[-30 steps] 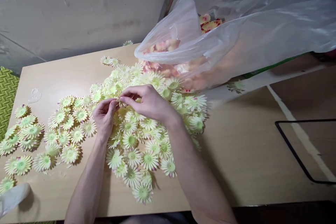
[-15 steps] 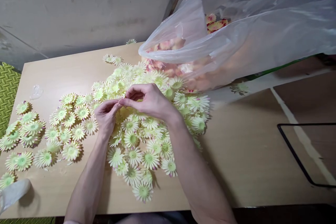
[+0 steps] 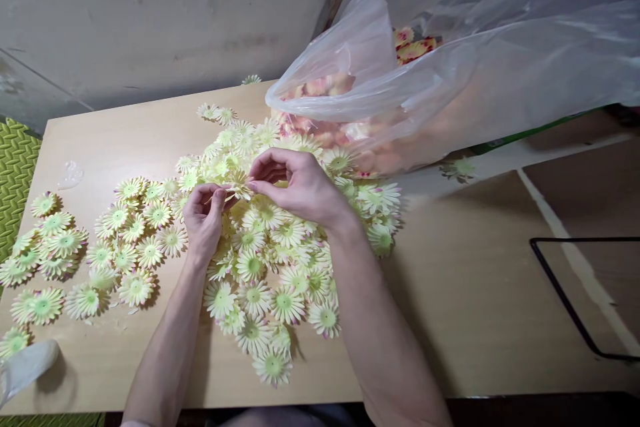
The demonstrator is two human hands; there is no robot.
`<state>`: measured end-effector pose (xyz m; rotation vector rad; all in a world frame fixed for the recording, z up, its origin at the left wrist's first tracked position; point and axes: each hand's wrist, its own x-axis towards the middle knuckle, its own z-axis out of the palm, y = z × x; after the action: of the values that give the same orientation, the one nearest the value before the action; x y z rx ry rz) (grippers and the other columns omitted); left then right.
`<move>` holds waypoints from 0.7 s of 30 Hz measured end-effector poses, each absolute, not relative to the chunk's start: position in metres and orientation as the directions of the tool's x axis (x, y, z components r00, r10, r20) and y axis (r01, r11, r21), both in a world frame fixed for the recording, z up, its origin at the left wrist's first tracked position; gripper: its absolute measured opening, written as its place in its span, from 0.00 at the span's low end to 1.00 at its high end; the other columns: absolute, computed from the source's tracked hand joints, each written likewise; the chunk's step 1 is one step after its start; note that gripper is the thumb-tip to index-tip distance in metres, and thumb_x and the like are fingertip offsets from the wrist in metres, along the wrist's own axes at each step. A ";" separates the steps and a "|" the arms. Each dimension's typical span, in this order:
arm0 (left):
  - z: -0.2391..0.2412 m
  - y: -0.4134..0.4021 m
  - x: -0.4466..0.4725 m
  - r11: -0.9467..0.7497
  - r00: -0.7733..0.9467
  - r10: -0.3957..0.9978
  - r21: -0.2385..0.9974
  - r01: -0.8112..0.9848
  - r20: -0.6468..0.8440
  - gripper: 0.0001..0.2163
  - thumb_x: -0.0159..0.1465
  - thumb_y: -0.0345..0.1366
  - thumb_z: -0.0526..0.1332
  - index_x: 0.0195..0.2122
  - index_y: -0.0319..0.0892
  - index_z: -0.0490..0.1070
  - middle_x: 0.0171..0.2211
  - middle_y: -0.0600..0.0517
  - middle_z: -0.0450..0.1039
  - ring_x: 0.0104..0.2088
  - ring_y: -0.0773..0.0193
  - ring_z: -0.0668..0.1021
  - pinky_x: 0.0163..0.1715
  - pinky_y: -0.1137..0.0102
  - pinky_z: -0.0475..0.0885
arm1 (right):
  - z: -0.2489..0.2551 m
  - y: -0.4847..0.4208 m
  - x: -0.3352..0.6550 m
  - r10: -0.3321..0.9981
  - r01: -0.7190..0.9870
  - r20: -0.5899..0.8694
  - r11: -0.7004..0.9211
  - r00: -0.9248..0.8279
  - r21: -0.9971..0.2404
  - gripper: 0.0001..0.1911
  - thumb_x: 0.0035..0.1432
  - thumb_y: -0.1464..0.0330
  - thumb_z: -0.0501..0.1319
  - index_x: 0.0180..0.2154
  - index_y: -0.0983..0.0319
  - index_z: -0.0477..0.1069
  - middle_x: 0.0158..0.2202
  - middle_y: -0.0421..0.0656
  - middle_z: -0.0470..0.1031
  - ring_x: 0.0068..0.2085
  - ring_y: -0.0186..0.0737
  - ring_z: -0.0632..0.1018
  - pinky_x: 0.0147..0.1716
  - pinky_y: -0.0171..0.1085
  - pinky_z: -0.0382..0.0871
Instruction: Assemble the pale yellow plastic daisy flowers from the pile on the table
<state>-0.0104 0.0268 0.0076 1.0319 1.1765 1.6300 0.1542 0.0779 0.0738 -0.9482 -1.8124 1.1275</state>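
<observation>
A pale yellow artificial flower [image 3: 239, 185] is held up between my two hands, above a wide pile of similar flowers [image 3: 254, 295]. My left hand [image 3: 204, 219] pinches its left side with thumb and forefinger. On the other side, my right hand [image 3: 296, 185] grips the flower's edge between thumb and fingertips, the remaining fingers curled. Beneath both hands the heaped blossoms have green centres, and some petals have purple tips. Looser clusters of the same flowers [image 3: 134, 230] lie left of my left hand.
A translucent plastic bag [image 3: 465, 80] with pink and yellow petals slumps over the back right of the wooden table [image 3: 450, 300]. At the front left is a whitish bottle-like object [image 3: 30, 363], partly cut off. A black metal frame [image 3: 560, 293] stands at the right.
My hands have moved slightly apart, the right one upward and to the right. The flower between them, hidden by fingers before, now shows its petals.
</observation>
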 end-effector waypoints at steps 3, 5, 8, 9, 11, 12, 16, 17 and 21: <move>0.008 0.027 -0.010 -0.199 -0.277 0.950 0.965 -0.173 0.147 0.09 0.62 0.42 0.65 0.36 0.42 0.71 0.37 0.51 0.76 0.39 0.66 0.81 0.43 0.64 0.82 | 0.075 0.078 0.157 0.881 0.276 0.303 0.412 -0.363 -0.868 0.02 0.53 0.74 0.63 0.31 0.63 0.70 0.30 0.41 0.75 0.32 0.36 0.77 0.33 0.37 0.73; 0.009 0.027 -0.010 -0.226 -0.293 0.941 0.957 -0.182 0.167 0.08 0.63 0.41 0.64 0.36 0.42 0.70 0.38 0.51 0.75 0.41 0.66 0.81 0.45 0.62 0.81 | 0.076 0.079 0.161 0.883 0.332 0.334 0.439 -0.329 -0.835 0.02 0.53 0.74 0.62 0.30 0.63 0.69 0.30 0.41 0.74 0.31 0.36 0.76 0.31 0.37 0.72; 0.010 0.026 -0.008 -0.248 -0.294 0.938 0.947 -0.203 0.183 0.07 0.64 0.39 0.63 0.36 0.42 0.70 0.38 0.52 0.75 0.41 0.66 0.81 0.46 0.61 0.81 | 0.080 0.078 0.167 0.892 0.380 0.354 0.443 -0.281 -0.812 0.02 0.53 0.74 0.61 0.31 0.62 0.69 0.30 0.41 0.74 0.32 0.36 0.75 0.31 0.37 0.71; 0.011 0.026 -0.007 -0.245 -0.283 0.942 0.946 -0.210 0.181 0.07 0.64 0.39 0.63 0.36 0.42 0.70 0.38 0.51 0.74 0.41 0.66 0.81 0.47 0.60 0.81 | 0.081 0.078 0.168 0.894 0.398 0.357 0.442 -0.272 -0.804 0.03 0.53 0.75 0.60 0.31 0.62 0.69 0.30 0.41 0.74 0.32 0.37 0.75 0.31 0.37 0.71; 0.012 0.026 -0.004 -0.245 -0.274 0.945 0.943 -0.225 0.180 0.06 0.64 0.39 0.63 0.35 0.41 0.70 0.38 0.51 0.74 0.41 0.67 0.80 0.46 0.61 0.81 | 0.084 0.077 0.169 0.893 0.445 0.366 0.448 -0.261 -0.775 0.04 0.52 0.76 0.59 0.30 0.62 0.68 0.29 0.41 0.74 0.31 0.37 0.75 0.31 0.37 0.70; 0.012 0.026 -0.002 -0.253 -0.281 0.942 0.939 -0.231 0.185 0.06 0.64 0.38 0.63 0.35 0.41 0.70 0.38 0.51 0.74 0.40 0.68 0.80 0.46 0.61 0.81 | 0.085 0.077 0.168 0.892 0.471 0.372 0.452 -0.259 -0.758 0.04 0.52 0.77 0.59 0.30 0.62 0.68 0.29 0.41 0.74 0.31 0.36 0.74 0.31 0.37 0.69; 0.012 0.025 0.002 -0.280 -0.309 0.930 0.929 -0.241 0.200 0.07 0.64 0.38 0.63 0.35 0.40 0.70 0.37 0.52 0.74 0.39 0.69 0.80 0.46 0.63 0.82 | 0.087 0.075 0.162 0.880 0.538 0.401 0.474 -0.256 -0.697 0.07 0.51 0.79 0.56 0.29 0.62 0.66 0.27 0.40 0.73 0.29 0.36 0.74 0.31 0.37 0.68; 0.012 0.025 0.001 -0.278 -0.308 0.930 0.931 -0.238 0.199 0.07 0.64 0.39 0.63 0.34 0.40 0.70 0.37 0.52 0.74 0.39 0.69 0.80 0.46 0.63 0.82 | 0.087 0.075 0.161 0.877 0.553 0.406 0.477 -0.256 -0.683 0.08 0.50 0.80 0.56 0.29 0.61 0.66 0.27 0.40 0.73 0.29 0.36 0.74 0.31 0.37 0.68; 0.010 0.025 -0.008 -0.269 -0.373 0.911 0.938 -0.217 0.175 0.08 0.63 0.40 0.64 0.35 0.42 0.69 0.37 0.53 0.73 0.39 0.68 0.81 0.44 0.65 0.82 | 0.087 0.078 0.169 0.880 0.661 0.451 0.430 -0.152 -0.615 0.09 0.50 0.80 0.56 0.27 0.60 0.67 0.27 0.42 0.74 0.29 0.38 0.74 0.32 0.39 0.69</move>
<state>-0.0077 0.0254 0.0101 0.9761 1.1332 1.7577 0.1691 0.0782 0.0869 -1.3071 -1.8909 0.3484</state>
